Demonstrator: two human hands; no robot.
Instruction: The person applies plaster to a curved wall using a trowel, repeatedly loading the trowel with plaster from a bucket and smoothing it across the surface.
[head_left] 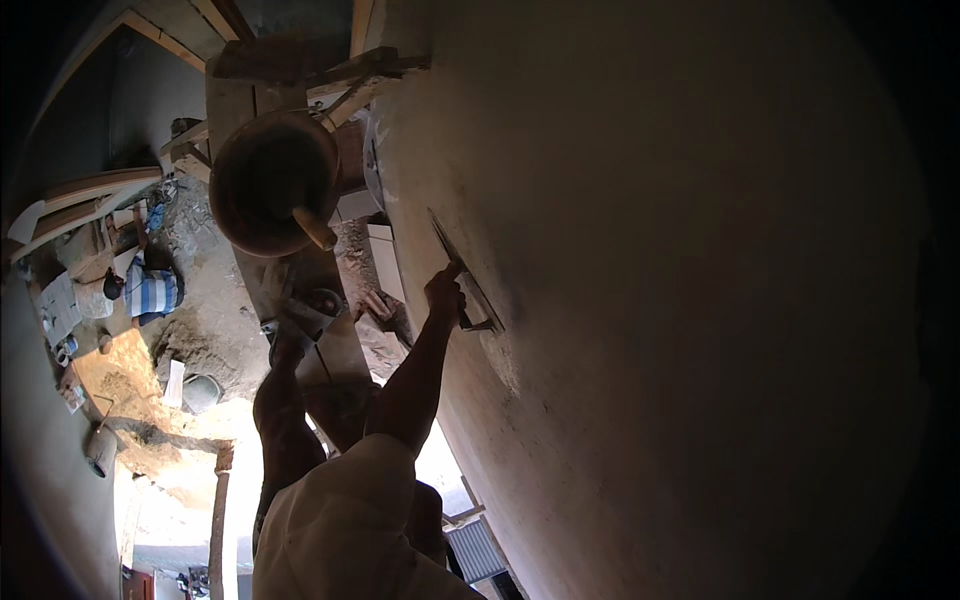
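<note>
My right hand is closed round the handle of a plastering trowel. The trowel's long blade lies along the plastered wall, against or very close to its surface. Lower and to the left, my left hand is in shadow, and its fingers are hard to see. It appears closed at the edge of a pale, flat piece with a dark lump on it, whose kind I cannot make out. Ahead, a round basin stands on the planks, with a wooden tool handle sticking over its rim.
Scaffold planks run beneath me beside the wall, with timber supports at the far end. Well below on the left, a person in a striped shirt is on the rubble-strewn floor, near a bucket. Bright light comes from the lower left.
</note>
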